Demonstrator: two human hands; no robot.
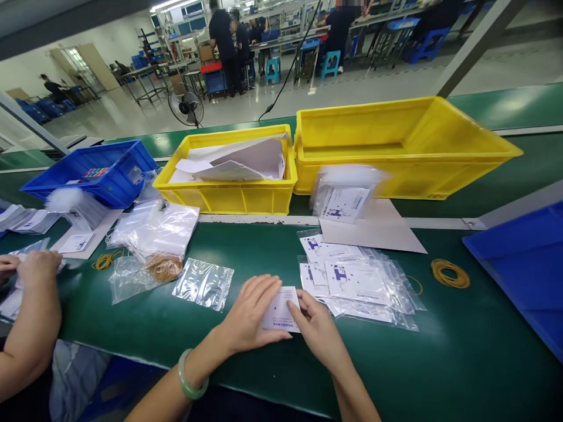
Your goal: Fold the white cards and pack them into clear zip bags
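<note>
Between my two hands, over the green tabletop, is a white printed card (281,313), possibly a small stack. My left hand (253,310) wraps its left edge, fingers over the top and thumb along the bottom. On the right edge my right hand (317,325) pinches it, thumb lying on the printed face. A clear plastic bag (204,284) lies flat to the left of my left hand. Just right of my right hand is a loose pile of bagged cards (356,281). Behind that pile, a bundle of bagged cards (345,199) stands on a sheet of cardboard (396,231).
Two yellow bins (237,202) (409,170) and a blue bin (101,181) line the back. Rubber bands (450,274) lie at right, more plastic bags (153,228) at left. A co-worker's hand (39,269) works at far left. A blue bin (523,264) borders the right side.
</note>
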